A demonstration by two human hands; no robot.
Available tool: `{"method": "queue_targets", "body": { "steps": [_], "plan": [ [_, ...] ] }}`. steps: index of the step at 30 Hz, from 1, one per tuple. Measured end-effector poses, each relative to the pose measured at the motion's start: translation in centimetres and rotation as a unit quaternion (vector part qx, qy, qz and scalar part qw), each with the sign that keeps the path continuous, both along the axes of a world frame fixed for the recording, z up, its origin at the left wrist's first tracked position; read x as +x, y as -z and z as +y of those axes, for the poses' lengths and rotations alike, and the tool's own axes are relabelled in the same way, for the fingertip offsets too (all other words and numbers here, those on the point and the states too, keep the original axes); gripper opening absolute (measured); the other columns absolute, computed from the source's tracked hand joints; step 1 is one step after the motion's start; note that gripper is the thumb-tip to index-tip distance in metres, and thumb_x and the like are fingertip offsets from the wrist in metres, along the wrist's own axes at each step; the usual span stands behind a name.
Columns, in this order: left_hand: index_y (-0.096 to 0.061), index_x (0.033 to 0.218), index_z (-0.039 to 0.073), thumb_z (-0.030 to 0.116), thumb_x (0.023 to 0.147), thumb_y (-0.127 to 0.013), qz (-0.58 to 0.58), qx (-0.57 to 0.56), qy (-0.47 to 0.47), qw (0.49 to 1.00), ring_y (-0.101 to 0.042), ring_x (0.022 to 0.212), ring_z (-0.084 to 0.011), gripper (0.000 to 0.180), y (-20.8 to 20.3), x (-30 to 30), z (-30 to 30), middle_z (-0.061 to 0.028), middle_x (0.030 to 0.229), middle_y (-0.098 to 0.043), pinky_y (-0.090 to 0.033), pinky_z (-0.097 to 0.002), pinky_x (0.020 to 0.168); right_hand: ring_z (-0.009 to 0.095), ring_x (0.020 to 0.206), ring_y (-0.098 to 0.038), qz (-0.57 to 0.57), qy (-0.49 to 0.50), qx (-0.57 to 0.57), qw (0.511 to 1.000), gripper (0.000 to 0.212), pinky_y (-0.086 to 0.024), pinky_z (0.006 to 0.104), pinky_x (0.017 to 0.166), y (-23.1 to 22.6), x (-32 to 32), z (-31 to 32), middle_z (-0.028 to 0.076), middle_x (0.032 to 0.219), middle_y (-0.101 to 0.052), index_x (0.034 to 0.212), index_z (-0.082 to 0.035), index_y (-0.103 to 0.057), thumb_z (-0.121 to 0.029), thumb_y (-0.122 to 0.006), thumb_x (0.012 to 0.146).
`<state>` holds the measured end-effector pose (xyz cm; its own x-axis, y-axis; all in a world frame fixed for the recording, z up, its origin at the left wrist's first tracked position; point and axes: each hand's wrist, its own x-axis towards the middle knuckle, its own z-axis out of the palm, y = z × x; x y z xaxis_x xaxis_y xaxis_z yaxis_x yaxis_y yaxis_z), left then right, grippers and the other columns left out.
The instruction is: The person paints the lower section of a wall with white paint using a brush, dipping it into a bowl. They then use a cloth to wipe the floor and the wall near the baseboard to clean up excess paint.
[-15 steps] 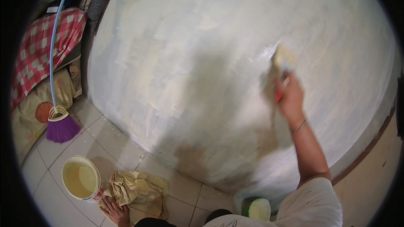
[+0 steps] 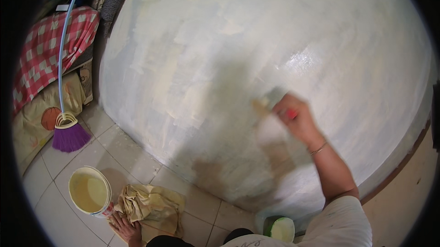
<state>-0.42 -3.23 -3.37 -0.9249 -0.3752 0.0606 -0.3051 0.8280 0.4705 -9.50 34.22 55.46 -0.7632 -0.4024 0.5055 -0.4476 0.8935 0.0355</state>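
Note:
My right hand (image 2: 297,116) is closed round the red handle of a paintbrush (image 2: 262,106), whose pale, motion-blurred bristles point left against the wall (image 2: 183,63). The wall carries streaky whitish and cream paint, with a wet, shiny patch up and right of the brush. My left hand (image 2: 126,229) lies low on the left with its fingers spread on a crumpled beige cloth (image 2: 151,205). Just beyond that hand stands a bucket (image 2: 90,191) with pale yellowish paint inside.
A broom (image 2: 72,136) with purple bristles and a light blue handle leans against bedding (image 2: 68,45) on the left. Near my body, a green container (image 2: 280,227) with a pale inside sits by the wall's foot. The floor is tiled (image 2: 133,155).
My right hand has swept the brush down and to the left across the wall, turning it from pointing up to pointing left. My left hand stays on the cloth.

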Motion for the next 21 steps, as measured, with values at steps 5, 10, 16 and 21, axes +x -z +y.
{"method": "queue_targets", "body": {
  "steps": [5, 10, 16, 21],
  "plan": [
    [-0.047, 0.129, 0.002, 0.032, 0.073, -0.058, 0.005, -0.002, -0.002, 1.0, -0.013, 0.145, -0.0354, 0.065, -0.2, 0.1, -0.4, -0.017, 0.153, -0.027, -0.002, -0.054, 0.117, 0.027, 0.076, -0.057, 0.328, 0.009, 0.105, 0.939, 0.022, -0.046, 0.0327, 0.068, -10.7, -0.8, -2.2, 0.009, 0.083, -0.056, 0.086, -0.006, -0.065, 0.008, -0.06, 0.07],
    [-0.047, 0.128, 0.002, 0.031, 0.071, -0.059, 0.02, 0.01, 0.006, 1.0, -0.013, 0.145, -0.0353, 0.064, -0.5, 0.3, 0.5, -0.018, 0.152, -0.027, -0.002, -0.0541, 0.117, 0.029, 0.078, -0.058, 0.411, 0.091, 0.268, 0.867, 0.017, -0.048, 0.0386, 0.064, -8.5, -4.2, -0.8, 0.01, 0.091, -0.055, 0.089, -0.011, -0.064, -0.003, -0.062, 0.075],
    [-0.044, 0.132, 0.002, 0.035, 0.07, -0.059, -0.006, 0.004, 0.006, 1.0, -0.017, 0.144, -0.0362, 0.072, -1.1, 0.4, -0.3, -0.0177, 0.152, -0.029, -0.005, -0.057, 0.116, 0.03, 0.081, -0.056, 0.013, -0.033, 0.27, 0.962, 0.013, -0.048, 0.0409, 0.071, 9.9, -3.0, -3.5, 0.013, 0.092, -0.05, 0.08, -0.009, -0.059, -0.013, -0.065, 0.07],
    [-0.043, 0.132, 0.002, 0.035, 0.069, -0.06, 0.017, 0.002, 0.008, 1.0, -0.016, 0.144, -0.0369, 0.073, -0.6, 0.3, -0.6, -0.0181, 0.152, -0.029, -0.004, -0.0575, 0.116, 0.031, 0.079, -0.059, -0.169, -0.031, 0.065, 0.983, 0.007, -0.048, 0.0403, 0.069, 12.5, -3.6, -5.1, 0.011, 0.087, -0.055, 0.082, -0.008, -0.063, -0.012, -0.063, 0.075]
  ]
}}
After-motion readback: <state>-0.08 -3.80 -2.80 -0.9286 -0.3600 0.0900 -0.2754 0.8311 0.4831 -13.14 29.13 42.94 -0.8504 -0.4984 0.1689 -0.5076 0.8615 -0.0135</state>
